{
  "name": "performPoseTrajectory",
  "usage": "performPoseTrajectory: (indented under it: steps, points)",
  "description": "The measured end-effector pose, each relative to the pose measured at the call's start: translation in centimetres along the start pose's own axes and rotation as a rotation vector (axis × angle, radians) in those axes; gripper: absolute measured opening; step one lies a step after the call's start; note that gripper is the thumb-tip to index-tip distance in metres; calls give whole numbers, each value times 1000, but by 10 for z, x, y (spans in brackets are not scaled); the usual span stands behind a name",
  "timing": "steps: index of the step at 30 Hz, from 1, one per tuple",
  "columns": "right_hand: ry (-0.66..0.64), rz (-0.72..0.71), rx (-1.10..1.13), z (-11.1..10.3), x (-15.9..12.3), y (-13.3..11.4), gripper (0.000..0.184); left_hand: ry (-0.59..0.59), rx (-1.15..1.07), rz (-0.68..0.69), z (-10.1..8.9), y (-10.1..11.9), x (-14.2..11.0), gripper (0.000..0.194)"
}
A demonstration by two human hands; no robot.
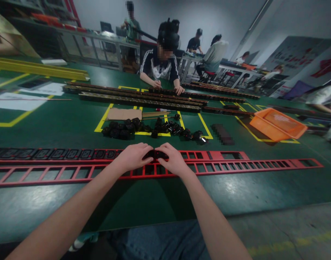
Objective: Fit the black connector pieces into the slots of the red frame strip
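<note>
Two long red slotted frames lie side by side across the green table. The rear red frame (192,155) has black socket modules (72,154) filling its slots on the left, while its slots towards the right end are bare. Along the front red frame (225,166) the slots are bare. Over the middle of the rear frame, my left hand (135,157) is closed with its fingers curled on a black socket module. Close beside it, my right hand (171,159) is closed on another black socket module (161,154). The fingers partly hide both modules.
Loose black modules (122,129) lie in a pile behind the frames, near a piece of cardboard (124,114). An orange bin (276,124) stands at the right. Long dark strips (143,100) cross the table, where a co-worker (161,68) sits opposite. Yellow rails (40,68) lie far left.
</note>
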State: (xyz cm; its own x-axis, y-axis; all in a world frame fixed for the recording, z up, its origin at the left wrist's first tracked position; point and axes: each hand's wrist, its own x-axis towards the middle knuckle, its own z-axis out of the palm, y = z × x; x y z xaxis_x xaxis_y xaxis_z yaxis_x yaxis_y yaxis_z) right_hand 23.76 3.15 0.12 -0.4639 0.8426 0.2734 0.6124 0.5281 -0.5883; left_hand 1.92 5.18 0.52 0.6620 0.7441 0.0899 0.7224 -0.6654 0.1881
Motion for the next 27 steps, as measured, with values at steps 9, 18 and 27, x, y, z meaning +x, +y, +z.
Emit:
performPoseTrajectory:
  steps: [9,18,27]
  points:
    - [-12,10,-31,2,1,2,36,-11,-15,-7,0,0,0,32]
    - [-68,8,-99,0,2,0,37,-9,-15,-10,0,0,0,33]
    - [-75,30,-58,-1,3,0,37,-15,-11,-28,-1,0,0,32]
